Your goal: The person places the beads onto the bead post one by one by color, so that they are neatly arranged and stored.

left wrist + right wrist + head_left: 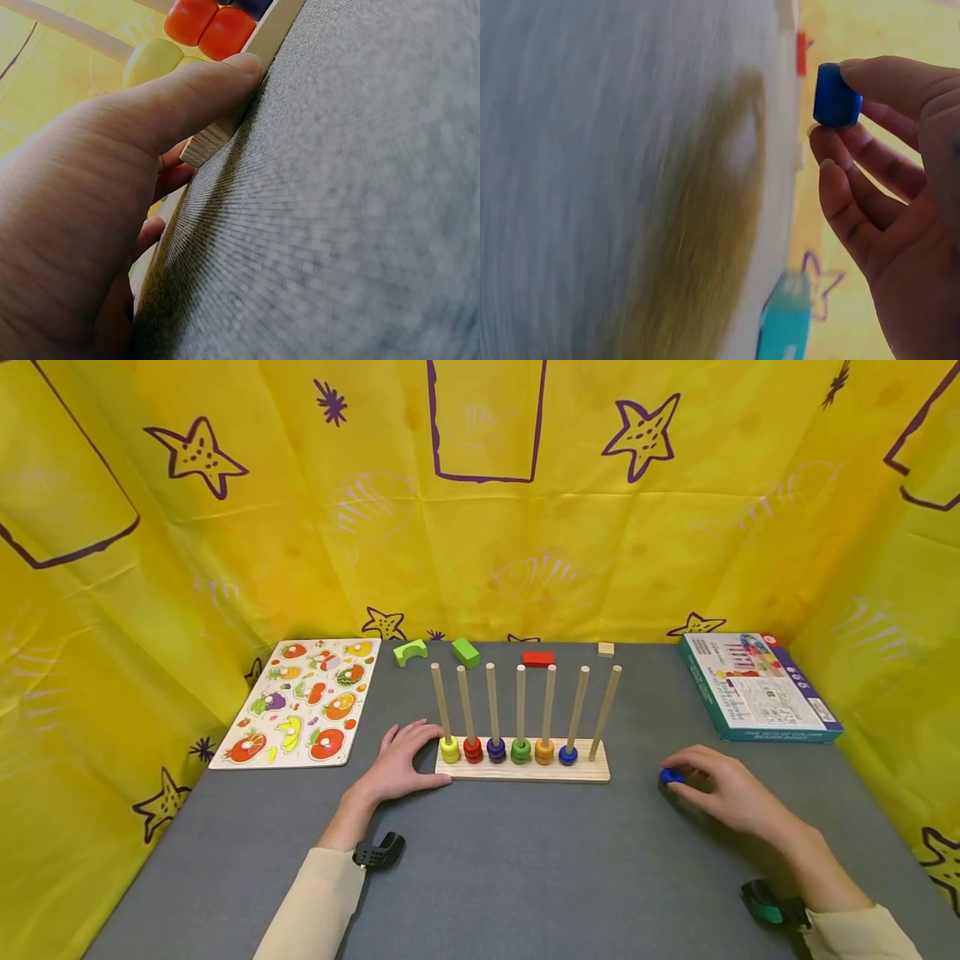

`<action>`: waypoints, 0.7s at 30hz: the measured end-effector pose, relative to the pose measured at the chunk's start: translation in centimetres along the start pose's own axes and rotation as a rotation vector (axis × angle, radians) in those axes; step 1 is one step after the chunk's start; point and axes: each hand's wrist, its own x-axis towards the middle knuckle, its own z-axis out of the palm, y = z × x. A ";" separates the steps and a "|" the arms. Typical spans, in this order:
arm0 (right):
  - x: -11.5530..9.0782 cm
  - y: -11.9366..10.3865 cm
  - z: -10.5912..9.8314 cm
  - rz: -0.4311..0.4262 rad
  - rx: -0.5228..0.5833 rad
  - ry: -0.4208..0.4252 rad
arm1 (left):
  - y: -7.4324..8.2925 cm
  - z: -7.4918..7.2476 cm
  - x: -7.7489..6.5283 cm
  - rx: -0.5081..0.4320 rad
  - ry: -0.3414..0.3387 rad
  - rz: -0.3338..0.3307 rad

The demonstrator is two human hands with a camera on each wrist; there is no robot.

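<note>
A wooden peg stand [525,774] with several upright rods stands mid-table. Yellow [449,749], red [472,750], dark purple [496,750], green [521,751], orange [544,752] and blue beads [567,755] sit low on its rods; the rightmost rod [604,714] is bare. My left hand [401,764] holds the stand's left end, thumb along the front edge of the base and fingers behind it. To the right of the stand, my right hand [723,789] pinches a blue bead [837,96] between thumb and fingers, raised off the table in the right wrist view.
A fruit puzzle board [300,702] lies at the left and a teal-edged box [761,685] at the right. Behind the stand are a green arch block [410,652], a green block [466,652], a red block [538,659] and a small plain block [606,650]. Yellow fabric [480,543] surrounds the table.
</note>
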 end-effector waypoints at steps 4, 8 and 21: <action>1.0 -1.8 0.7 -0.056 0.034 -0.001 | 0.0 0.0 0.0 0.004 -0.005 0.001; 2.3 -3.6 0.8 -0.127 0.054 0.011 | 0.0 -0.1 0.0 -0.001 -0.007 -0.002; 7.1 -9.1 -1.2 -0.380 0.097 0.052 | 0.2 -0.2 0.0 -0.006 -0.008 -0.005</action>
